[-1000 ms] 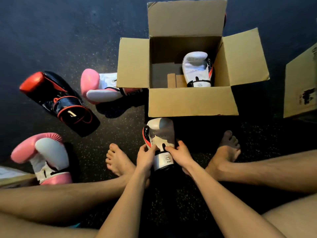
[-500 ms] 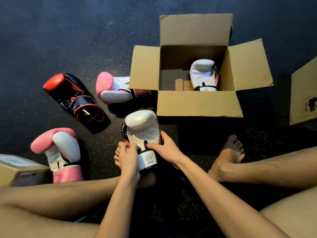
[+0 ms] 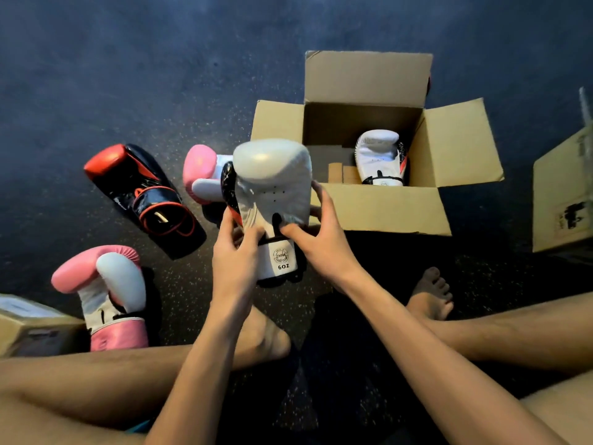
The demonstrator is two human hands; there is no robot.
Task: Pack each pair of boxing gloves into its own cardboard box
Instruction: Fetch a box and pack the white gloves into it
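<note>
From your head camera, you hold the white glove (image 3: 272,184) up off the floor, fist end away from you, just short of the open box (image 3: 385,207) and to its left. Your left hand (image 3: 236,255) wraps the cuff from the left. Your right hand (image 3: 321,242) has its thumb on the palm side and its fingers curled behind the right edge. I judge that two-handed grip at the cuff is there to steer the padded end in first. The mate (image 3: 378,155) stands against the box's right wall, which leaves the left part free, likely for this glove. All four flaps are folded out, so the mouth is unobstructed. One pink glove (image 3: 109,293) lies by your left leg, the second pink glove (image 3: 200,171) lies beside the box, and the black glove (image 3: 141,191) is between them, probably waiting for other boxes. The held glove covers part of the second pink glove and your right fingertips. The near wall hides some of the box floor. No partner for the black glove is visible, and a red sliver behind the far flap is unreadable. The right box (image 3: 561,194) and left box (image 3: 29,326) are cut off by the frame.
</note>
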